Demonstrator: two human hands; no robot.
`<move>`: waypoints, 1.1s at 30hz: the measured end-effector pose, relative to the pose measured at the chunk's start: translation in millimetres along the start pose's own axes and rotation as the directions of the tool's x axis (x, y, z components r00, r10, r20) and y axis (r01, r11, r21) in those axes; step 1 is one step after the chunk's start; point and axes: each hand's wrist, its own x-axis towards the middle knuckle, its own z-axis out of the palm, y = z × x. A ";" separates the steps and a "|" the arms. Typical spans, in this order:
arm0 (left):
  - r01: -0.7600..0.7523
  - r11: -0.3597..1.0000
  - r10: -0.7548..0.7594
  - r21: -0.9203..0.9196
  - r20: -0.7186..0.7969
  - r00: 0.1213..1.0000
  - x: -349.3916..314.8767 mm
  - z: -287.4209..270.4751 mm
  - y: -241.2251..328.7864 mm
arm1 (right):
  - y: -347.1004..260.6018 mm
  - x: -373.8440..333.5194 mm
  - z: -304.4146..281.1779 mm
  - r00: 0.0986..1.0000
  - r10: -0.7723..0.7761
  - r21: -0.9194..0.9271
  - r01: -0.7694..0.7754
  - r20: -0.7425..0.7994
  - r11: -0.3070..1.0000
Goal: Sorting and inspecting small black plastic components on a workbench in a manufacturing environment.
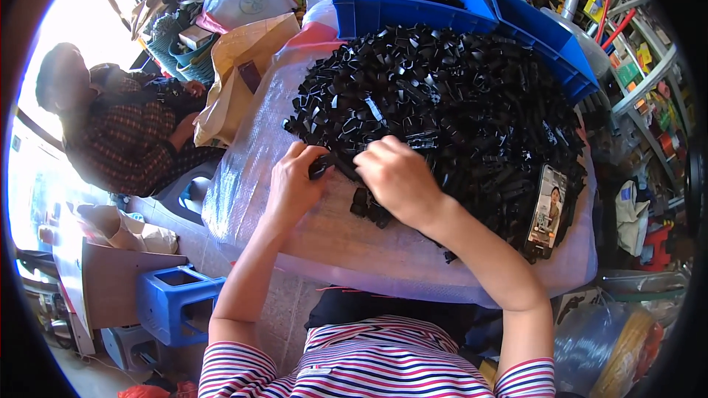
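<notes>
A heap of small black plastic parts (435, 96) with glinting metal-like edges covers much of the table. My left hand (295, 180) is at the heap's near left edge, its thumb and fingers closed on a small black part (319, 167). Just to the right, my right hand (394, 177) hovers by the heap with its fingers curled together and slightly blurred. What those fingers hold, if anything, is hidden. Below my right hand, a few loose black pieces (369, 208) lie apart from the heap on the plastic-covered table (332, 239).
Two blue bins (413, 11) stand behind the heap, one with black parts inside. A lit phone (548, 210) leans on the heap's right side. At left sits another person (133, 118), near a brown paper sack (240, 77). A blue stool (173, 306) stands lower left.
</notes>
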 end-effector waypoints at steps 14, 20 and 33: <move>0.390 0.498 -0.152 -0.775 0.364 0.919 -0.8 -7.2 37.1 | 9.8 -21.3 -66.4 0.787 0.580 0.722 -0.526 0.211 0.450; 0.546 0.365 0.047 -0.754 0.601 0.798 0.0 13.5 84.5 | -26.9 -66.8 -77.9 0.792 0.611 0.882 -0.301 0.018 0.363; 0.489 0.257 -0.217 -0.833 0.443 0.870 6.1 25.6 62.1 | -67.8 -120.4 -83.0 0.853 0.081 0.312 -0.276 0.516 0.909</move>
